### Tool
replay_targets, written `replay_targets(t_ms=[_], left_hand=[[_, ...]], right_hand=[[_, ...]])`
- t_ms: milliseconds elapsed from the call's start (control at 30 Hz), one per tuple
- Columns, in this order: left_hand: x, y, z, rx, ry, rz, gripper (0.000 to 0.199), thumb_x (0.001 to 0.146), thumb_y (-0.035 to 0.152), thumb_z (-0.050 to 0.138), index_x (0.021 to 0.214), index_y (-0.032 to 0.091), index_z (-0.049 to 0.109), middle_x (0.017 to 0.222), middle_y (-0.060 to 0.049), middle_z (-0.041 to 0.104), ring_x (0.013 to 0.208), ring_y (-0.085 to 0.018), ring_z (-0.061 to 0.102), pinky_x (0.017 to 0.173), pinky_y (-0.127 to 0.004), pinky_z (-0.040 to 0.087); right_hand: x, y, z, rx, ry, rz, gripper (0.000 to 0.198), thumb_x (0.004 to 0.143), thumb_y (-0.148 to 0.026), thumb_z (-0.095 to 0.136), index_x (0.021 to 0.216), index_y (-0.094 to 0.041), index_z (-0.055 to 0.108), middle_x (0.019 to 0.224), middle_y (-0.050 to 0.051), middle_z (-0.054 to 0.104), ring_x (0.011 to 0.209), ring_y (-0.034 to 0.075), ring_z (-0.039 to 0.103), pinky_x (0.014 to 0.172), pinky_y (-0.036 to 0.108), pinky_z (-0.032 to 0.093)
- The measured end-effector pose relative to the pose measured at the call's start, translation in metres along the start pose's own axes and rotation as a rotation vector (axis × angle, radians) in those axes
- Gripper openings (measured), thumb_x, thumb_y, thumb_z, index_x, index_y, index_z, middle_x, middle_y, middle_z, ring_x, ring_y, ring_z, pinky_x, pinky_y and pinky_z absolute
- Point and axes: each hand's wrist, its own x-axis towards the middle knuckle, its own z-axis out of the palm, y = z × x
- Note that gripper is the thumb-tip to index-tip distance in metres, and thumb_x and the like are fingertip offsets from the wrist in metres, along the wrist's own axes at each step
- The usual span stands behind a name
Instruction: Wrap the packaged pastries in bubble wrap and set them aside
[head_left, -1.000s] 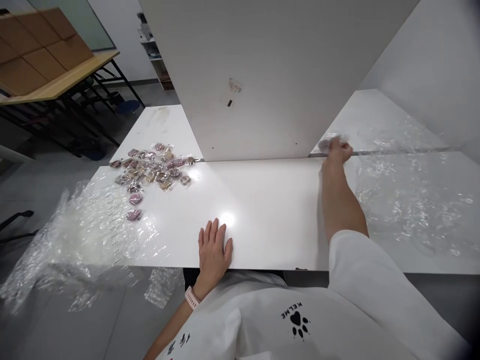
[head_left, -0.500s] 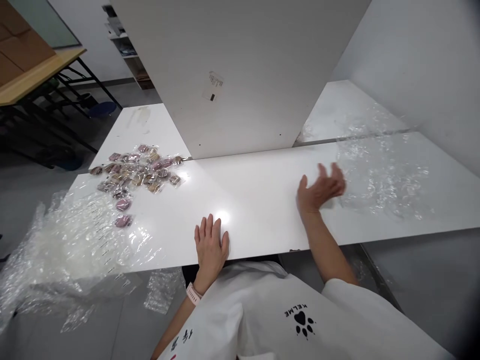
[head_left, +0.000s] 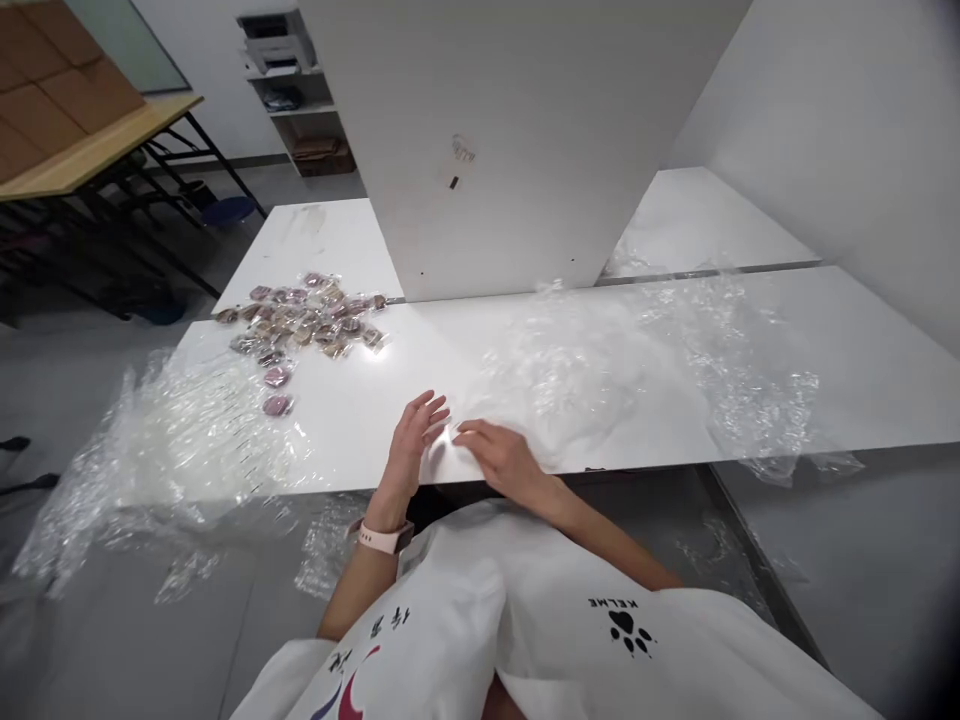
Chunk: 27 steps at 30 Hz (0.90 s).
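Observation:
My left hand (head_left: pixel 411 440) is raised just over the table's front part, its fingers slightly apart and nothing in them. Beside it, my right hand (head_left: pixel 510 462) has its fingers bent together at the left edge of a clear plastic film (head_left: pixel 570 370). The fingers look pinched on that edge, though the contact is hard to make out. The thin, crumpled film stretches from there to the right across the white table (head_left: pixel 352 440). A gap separates the fingertips of the two hands.
Small individually wrapped pieces (head_left: pixel 307 320), pink, tan and brown, lie heaped at the left. In front of them a stack of clear plastic bags (head_left: pixel 195 430) overhangs the table edge. A tall white panel (head_left: pixel 517 150) stands behind the table. More crumpled film (head_left: pixel 772 400) hangs over the front edge at right.
My right hand has moved left from the film at the right to beside my left hand, and the film now spreads across the table's middle. My left hand has lifted off the tabletop.

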Motion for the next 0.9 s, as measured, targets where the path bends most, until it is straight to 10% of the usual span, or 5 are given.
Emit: replay_targets(t_ms=[167, 267, 600, 900], left_hand=[[-0.005, -0.001, -0.020, -0.047, 0.067, -0.121, 0.064, 0.070, 0.033, 0.079, 0.128, 0.020, 0.055, 0.104, -0.007, 0.068, 0.083, -0.016, 0.067, 0.075, -0.031, 0.056], [-0.009, -0.021, -0.032, -0.031, 0.329, -0.055, 0.048, 0.073, 0.032, 0.073, 0.117, 0.018, 0.059, 0.083, 0.001, 0.059, 0.067, -0.011, 0.059, 0.063, -0.025, 0.051], [0.018, -0.005, -0.096, 0.636, 0.767, 0.197, 0.031, 0.088, 0.025, 0.054, 0.118, 0.022, 0.062, 0.125, -0.011, 0.057, 0.120, -0.027, 0.049, 0.098, -0.043, 0.046], [0.160, 0.034, -0.134, 1.204, 0.366, -0.043, 0.074, 0.090, 0.017, 0.064, 0.154, 0.021, 0.027, 0.166, -0.015, 0.010, 0.149, -0.041, 0.010, 0.112, -0.065, 0.029]], right_hand=[[-0.007, -0.035, 0.016, 0.391, -0.282, -0.105, 0.032, 0.099, -0.033, 0.052, 0.130, -0.031, 0.062, 0.137, 0.003, 0.061, 0.110, 0.018, 0.066, 0.088, 0.032, 0.054], [-0.016, -0.023, 0.010, 0.423, -0.162, 0.038, 0.035, 0.098, -0.042, 0.053, 0.131, -0.033, 0.060, 0.132, 0.004, 0.063, 0.081, 0.014, 0.068, 0.075, 0.031, 0.056], [-0.072, 0.070, -0.032, -0.353, 0.082, 0.243, 0.023, 0.098, -0.034, 0.050, 0.102, -0.025, 0.072, 0.119, 0.006, 0.070, 0.094, 0.021, 0.062, 0.082, 0.039, 0.041], [-0.091, 0.122, -0.065, -0.336, 0.410, 0.526, 0.033, 0.089, -0.045, 0.054, 0.075, -0.018, 0.065, 0.079, 0.006, 0.065, 0.064, 0.017, 0.057, 0.067, 0.032, 0.043]])
